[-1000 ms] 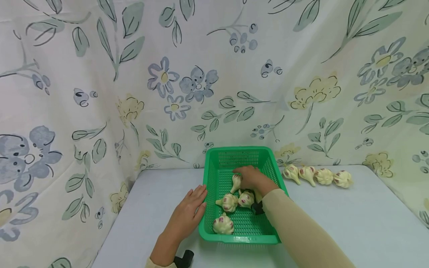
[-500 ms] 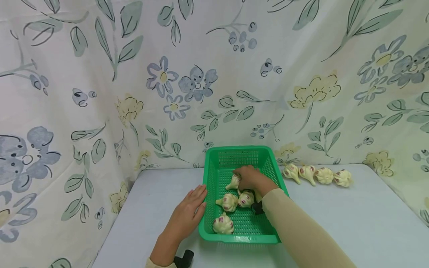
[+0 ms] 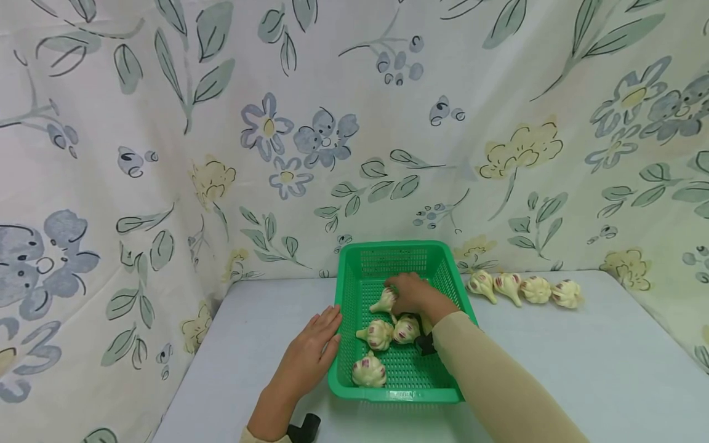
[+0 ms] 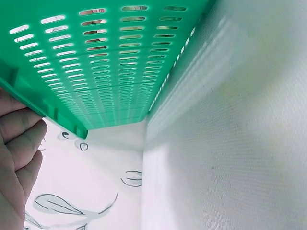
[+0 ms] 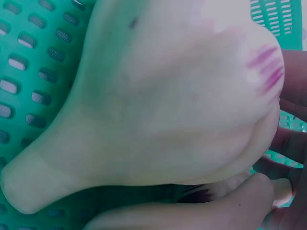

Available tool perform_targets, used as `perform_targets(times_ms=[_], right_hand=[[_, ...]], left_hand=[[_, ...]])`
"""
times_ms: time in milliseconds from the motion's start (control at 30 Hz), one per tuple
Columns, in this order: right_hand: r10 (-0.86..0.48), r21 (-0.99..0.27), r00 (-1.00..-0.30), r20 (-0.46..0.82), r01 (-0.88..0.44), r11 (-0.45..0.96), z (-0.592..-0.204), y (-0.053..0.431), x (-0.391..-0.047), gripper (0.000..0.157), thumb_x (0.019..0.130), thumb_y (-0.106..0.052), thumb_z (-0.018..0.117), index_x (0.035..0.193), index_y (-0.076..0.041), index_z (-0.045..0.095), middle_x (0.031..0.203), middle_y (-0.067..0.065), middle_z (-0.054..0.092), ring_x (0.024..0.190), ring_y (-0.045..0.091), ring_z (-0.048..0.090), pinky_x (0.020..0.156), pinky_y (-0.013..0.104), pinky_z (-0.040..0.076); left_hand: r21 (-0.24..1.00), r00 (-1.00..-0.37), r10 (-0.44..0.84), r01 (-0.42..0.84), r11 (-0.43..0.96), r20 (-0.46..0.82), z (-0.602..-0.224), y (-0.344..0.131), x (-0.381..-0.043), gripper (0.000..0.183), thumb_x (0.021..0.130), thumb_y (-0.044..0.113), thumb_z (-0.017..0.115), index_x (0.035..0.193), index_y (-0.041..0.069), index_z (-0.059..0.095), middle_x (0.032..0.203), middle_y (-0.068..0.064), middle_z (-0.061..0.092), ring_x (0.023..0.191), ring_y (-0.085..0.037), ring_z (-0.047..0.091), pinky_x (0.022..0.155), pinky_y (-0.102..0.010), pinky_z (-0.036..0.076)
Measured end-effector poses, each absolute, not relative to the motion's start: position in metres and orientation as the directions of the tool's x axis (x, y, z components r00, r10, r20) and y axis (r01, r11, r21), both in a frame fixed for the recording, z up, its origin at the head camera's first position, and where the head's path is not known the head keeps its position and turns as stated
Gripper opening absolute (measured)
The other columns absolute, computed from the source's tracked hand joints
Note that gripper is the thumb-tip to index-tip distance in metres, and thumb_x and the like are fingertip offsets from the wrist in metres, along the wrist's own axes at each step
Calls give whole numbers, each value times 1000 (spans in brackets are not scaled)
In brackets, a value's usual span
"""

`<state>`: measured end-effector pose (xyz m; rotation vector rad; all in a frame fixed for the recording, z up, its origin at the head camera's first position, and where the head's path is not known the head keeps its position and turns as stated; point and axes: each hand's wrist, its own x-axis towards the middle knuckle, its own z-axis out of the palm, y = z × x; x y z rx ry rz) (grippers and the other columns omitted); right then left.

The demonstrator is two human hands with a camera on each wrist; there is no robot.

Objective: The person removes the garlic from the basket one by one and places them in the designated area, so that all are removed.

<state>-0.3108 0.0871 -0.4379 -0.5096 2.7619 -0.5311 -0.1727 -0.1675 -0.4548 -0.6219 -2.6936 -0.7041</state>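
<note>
The green plastic basket [image 3: 399,395] sits on the table with several garlic bulbs in it. My left hand [image 3: 310,352] lies along its left side, fingers straight and touching the rim; the left wrist view shows the fingers [image 4: 21,127] against the basket's edge. Inside the basket, my right hand [image 3: 412,294] holds a garlic bulb [image 3: 383,300], its stem pointing left and toward me. Closer to me lie more bulbs, among them a garlic bulb [image 3: 378,335] and a front-left garlic bulb [image 3: 368,371]. A large bulb [image 5: 182,105] fills the right wrist view, partly hiding the right fingers.
Right of the basket, several garlic bulbs [image 3: 536,291] stand in a row near the back of the white table [image 3: 554,357]. A floral curtain [image 3: 354,123] hangs behind and at the sides. The basket's walls surround my right hand.
The garlic bulb at my right fingers has turned, its stem swinging to the left, and shifted slightly left. My left hand has stayed at the basket's rim.
</note>
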Motion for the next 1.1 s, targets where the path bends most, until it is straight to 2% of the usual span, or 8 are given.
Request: perform_targets(times_ms=[500,700,767,900,1033,1100], right_hand=[[-376,-446,-907,-189,-262,856,-435,85,-307,60,80,-21,80,135,-18,58,139,11,55,133,41,41,106,65,36],[-375,-500,-913,-163,-251,829,-435,86,-306,58,80,-21,79,134,-18,56,131,10,57,119,32,52,92,50,49],[-382,-530,-912,-151,-251,810,-434,86,-306,60,81,-21,80,135,-18,55,131,8,58,114,28,55,87,44,51],[-389,-582,-912,-134,-245,775,-434,85,-308,70,81,-20,80,143,-17,48,138,6,56,112,25,58,85,41,52],[-390,-603,-914,-110,-250,757,-434,85,-311,82,80,-19,80,151,-13,39,145,9,51,119,29,57,86,43,53],[-390,-601,-916,-98,-258,756,-434,85,-313,83,81,-19,80,152,-12,38,147,11,50,123,31,55,87,44,53]], left_hand=[[393,-866,330,471,790,375,-455,-168,-172,43,102,24,54,142,8,54,153,1,45,143,-16,40,117,-41,35],[400,-867,328,471,786,375,-455,-167,-172,43,102,24,54,142,9,54,153,1,45,143,-16,39,117,-41,35],[402,-866,328,473,785,378,-455,-168,-172,43,102,24,54,142,9,54,153,1,45,143,-16,39,117,-41,35],[404,-864,330,476,782,380,-455,-168,-173,43,102,24,53,142,9,54,153,1,44,143,-15,39,117,-41,35],[405,-866,331,474,782,375,-455,-168,-173,43,102,25,53,142,9,54,153,1,44,143,-15,38,117,-41,35],[406,-866,331,475,781,375,-455,-168,-173,43,102,25,53,142,9,54,153,1,44,143,-15,38,117,-41,35]])
